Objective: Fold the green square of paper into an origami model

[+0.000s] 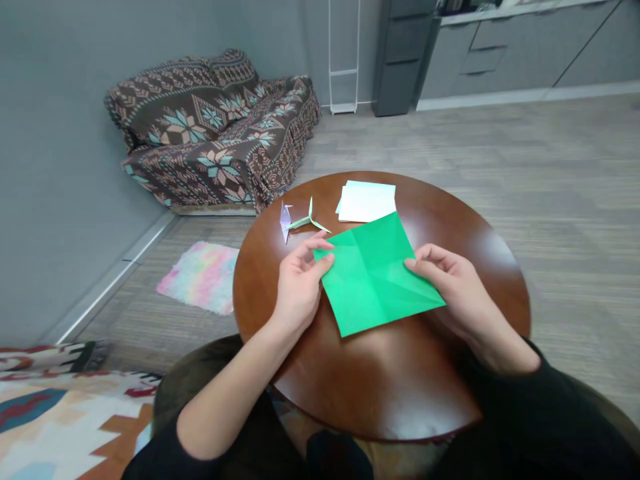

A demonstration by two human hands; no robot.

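Between my two hands a square sheet of green paper [373, 283] is spread out above the round table, with crease lines crossing its surface. My left hand [303, 270] pinches its left edge near the upper left corner, thumb on top. On the opposite side, my right hand [440, 270] grips the right edge between thumb and fingers. Past my left hand, a folded pale green paper piece [309, 220] with several thin arms rests on the table, beside a folded purple paper piece [285, 221].
The brown round table [390, 393] has a stack of white paper sheets [367, 201] at its far side, just behind the green sheet. A patterned sofa [215, 133] stands at the far left, with a pastel fluffy mat [203, 277] on the floor.
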